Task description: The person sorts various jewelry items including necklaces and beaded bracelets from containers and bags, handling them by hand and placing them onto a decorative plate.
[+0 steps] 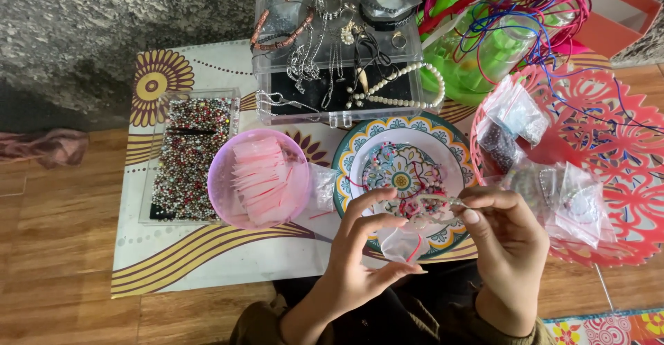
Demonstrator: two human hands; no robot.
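On the table (207, 262) lie a red tray (622, 179) to my right, a clear jewellery box (339, 47), a bead tray (187, 158), a patterned plate (353, 151) and a pink bowl (228, 179). Over the plate, my right hand (508, 238) pinches one end of a beaded strand (437, 199). My left hand (360, 248) is half curled, fingers apart, just beside the strand's other end.

centre: patterned ceramic plate (453, 152), both hands over its 6 o'clock rim
9 o'clock: pink plastic bowl (225, 186); clear tray of mixed beads (185, 157) beyond it
12 o'clock: clear acrylic jewellery box (332, 58)
3 o'clock: red cut-out plastic tray (615, 172), clear zip bags (553, 186) on it
under all: patterned mat (166, 248)
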